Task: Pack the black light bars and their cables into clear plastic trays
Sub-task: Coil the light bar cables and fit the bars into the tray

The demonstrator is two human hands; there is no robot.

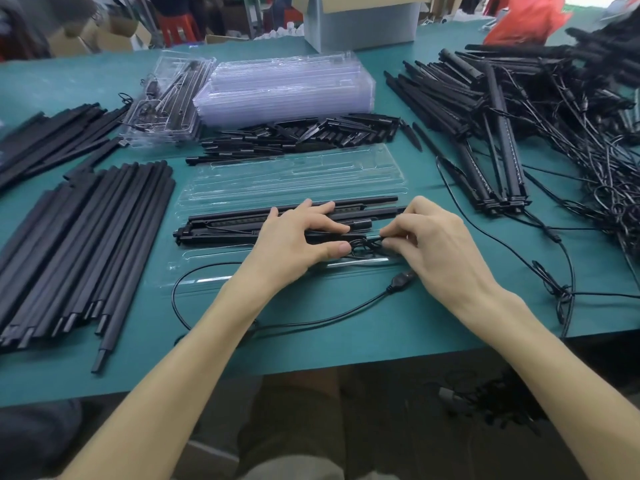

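currently one tray [294, 181] holds its light bars [225, 226] under my flat left hand [304, 237]; my right hand [429, 244] pinches the cable [363, 245], unseated; pile [502, 133] remains.

No text, label, brand or number can be read on anything in view

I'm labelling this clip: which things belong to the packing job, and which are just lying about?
Job: light bars, cable, open tray, tray stack, left hand, right hand.
Lying about: box, red bag, red stool.
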